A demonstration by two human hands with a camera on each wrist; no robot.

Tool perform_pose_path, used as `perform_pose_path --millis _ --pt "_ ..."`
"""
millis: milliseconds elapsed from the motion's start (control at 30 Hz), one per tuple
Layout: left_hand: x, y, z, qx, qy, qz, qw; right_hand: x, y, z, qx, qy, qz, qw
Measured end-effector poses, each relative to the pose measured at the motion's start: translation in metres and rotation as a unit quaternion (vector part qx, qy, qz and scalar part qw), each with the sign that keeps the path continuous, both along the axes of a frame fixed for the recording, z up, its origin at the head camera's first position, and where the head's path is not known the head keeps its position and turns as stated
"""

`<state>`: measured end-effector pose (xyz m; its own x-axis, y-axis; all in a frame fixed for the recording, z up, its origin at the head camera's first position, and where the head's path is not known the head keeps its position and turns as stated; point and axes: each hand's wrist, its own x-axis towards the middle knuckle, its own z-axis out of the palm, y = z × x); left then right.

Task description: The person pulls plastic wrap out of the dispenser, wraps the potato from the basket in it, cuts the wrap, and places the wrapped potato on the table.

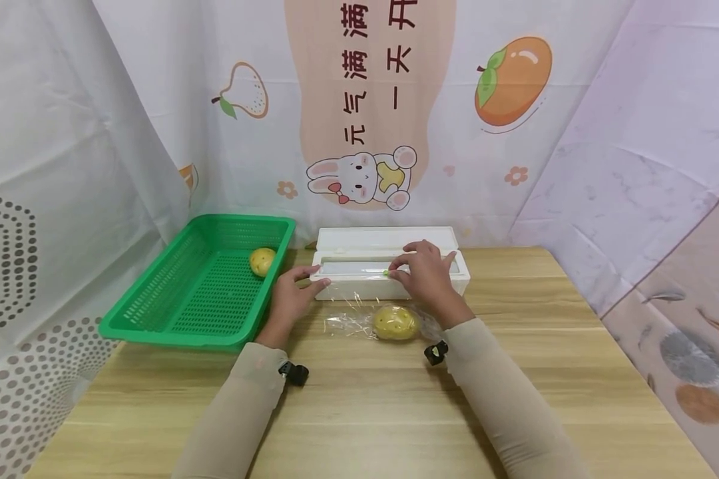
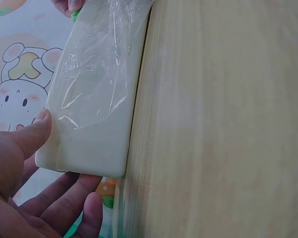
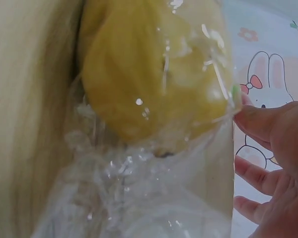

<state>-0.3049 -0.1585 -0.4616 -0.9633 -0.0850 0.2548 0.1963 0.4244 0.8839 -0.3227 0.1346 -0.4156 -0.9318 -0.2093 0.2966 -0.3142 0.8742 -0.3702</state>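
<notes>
A white cling film dispenser box point(image 1: 359, 289) stands at the back of the table, its lid point(image 1: 389, 236) raised. My left hand point(image 1: 289, 297) holds the box's left end, the thumb on its edge and the fingers around the end in the left wrist view. With thumb and fingertips, my right hand point(image 1: 428, 273) pinches the small green slider cutter point(image 1: 387, 273) on the box's front edge. Clear cling film point(image 2: 97, 74) hangs over the box front. Before the box lies a potato point(image 1: 395, 323) covered by crumpled film, seen close in the right wrist view.
To the left stands a green plastic basket point(image 1: 200, 340) with one bare potato point(image 1: 261, 261) against its right side. A printed curtain point(image 1: 251, 166) hangs right behind the box. The wooden table point(image 1: 359, 419) reaches toward me beneath both forearms.
</notes>
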Motion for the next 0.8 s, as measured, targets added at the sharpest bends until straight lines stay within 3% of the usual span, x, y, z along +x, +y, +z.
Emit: perform_pose_path --millis 800 --pt "0.001 -0.001 0.000 0.003 -0.004 0.003 1.0000 0.003 0.022 0.000 -0.014 0.004 -0.007 0.9999"
